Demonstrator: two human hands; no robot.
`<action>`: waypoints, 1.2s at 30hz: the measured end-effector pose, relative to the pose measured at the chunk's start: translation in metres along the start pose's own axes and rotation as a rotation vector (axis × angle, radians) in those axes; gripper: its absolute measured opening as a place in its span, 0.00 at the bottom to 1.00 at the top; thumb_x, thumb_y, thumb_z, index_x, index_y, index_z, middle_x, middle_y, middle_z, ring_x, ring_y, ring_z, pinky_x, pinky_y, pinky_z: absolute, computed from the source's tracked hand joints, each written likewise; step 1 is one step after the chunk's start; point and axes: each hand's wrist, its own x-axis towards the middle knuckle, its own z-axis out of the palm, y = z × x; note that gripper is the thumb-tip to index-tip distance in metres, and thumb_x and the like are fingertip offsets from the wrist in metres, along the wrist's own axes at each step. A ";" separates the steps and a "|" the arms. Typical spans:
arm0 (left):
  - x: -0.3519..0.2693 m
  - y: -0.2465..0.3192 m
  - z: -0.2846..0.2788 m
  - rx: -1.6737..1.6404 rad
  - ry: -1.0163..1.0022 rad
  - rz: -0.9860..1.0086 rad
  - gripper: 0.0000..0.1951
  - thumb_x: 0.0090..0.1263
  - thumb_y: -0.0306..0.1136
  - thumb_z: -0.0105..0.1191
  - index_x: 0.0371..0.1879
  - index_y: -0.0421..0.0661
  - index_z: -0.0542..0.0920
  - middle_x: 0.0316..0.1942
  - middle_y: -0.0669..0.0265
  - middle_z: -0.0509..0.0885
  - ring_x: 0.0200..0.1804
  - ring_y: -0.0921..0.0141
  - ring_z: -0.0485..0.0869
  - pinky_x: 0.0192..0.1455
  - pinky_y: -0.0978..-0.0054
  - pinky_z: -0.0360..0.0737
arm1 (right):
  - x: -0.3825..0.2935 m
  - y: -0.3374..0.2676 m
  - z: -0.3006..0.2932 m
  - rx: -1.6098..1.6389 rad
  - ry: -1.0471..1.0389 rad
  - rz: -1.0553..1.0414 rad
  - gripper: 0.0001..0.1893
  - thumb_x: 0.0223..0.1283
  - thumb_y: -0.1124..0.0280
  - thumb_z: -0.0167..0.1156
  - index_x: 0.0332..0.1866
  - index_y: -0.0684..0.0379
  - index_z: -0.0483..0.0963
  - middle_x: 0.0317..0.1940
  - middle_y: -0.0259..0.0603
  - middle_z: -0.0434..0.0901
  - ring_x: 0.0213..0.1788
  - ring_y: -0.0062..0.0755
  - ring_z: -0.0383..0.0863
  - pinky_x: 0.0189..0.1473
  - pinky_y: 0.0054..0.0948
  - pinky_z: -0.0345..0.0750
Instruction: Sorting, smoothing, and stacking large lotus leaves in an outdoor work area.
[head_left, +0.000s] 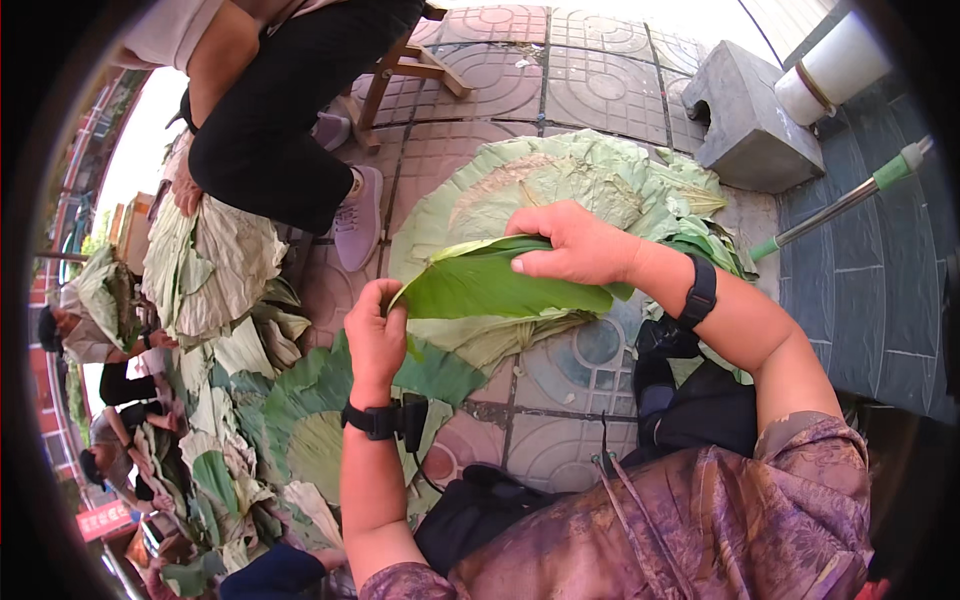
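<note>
A folded green lotus leaf (480, 289) is stretched between my two hands, above a pile of leaves on the pavement. My left hand (375, 326) pinches its left corner between thumb and fingers. Across the upper edge lies my right hand (574, 247), with its thumb on the near face and the fingers over the fold, partly hidden. Beneath is a broad, round stack of pale, dried lotus leaves (555, 176), its near part covered by the held leaf. Darker green leaves (442, 371) spread on the ground below my left hand.
A person in black trousers (277, 120) sits at upper left, one hand on a bundle of dried leaves (214, 270). More people and heaped leaves (225, 465) line the left. A concrete block (750, 112), a white bucket (832, 67) and a green-gripped metal pole (832, 202) stand right.
</note>
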 end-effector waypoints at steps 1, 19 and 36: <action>0.002 0.003 0.004 -0.005 -0.012 -0.005 0.09 0.54 0.19 0.51 0.35 0.40 0.75 0.28 0.60 0.80 0.31 0.71 0.79 0.37 0.78 0.74 | -0.002 0.005 -0.005 -0.012 -0.013 0.084 0.12 0.49 0.68 0.57 0.37 0.64 0.71 0.26 0.41 0.75 0.29 0.27 0.73 0.35 0.25 0.71; 0.014 -0.035 0.102 0.397 0.026 0.555 0.11 0.49 0.22 0.51 0.31 0.48 0.80 0.37 0.64 0.80 0.42 0.62 0.77 0.45 0.66 0.71 | -0.043 0.136 -0.014 -1.203 0.217 -0.052 0.03 0.45 0.72 0.50 0.25 0.52 0.71 0.25 0.33 0.71 0.36 0.33 0.73 0.53 0.37 0.66; -0.013 -0.062 0.142 0.641 -0.225 0.365 0.21 0.54 0.21 0.44 0.50 0.50 0.74 0.57 0.54 0.69 0.57 0.53 0.69 0.56 0.59 0.67 | -0.055 0.145 -0.019 -1.241 -0.073 0.320 0.12 0.52 0.72 0.48 0.42 0.52 0.72 0.44 0.39 0.72 0.57 0.41 0.65 0.64 0.46 0.54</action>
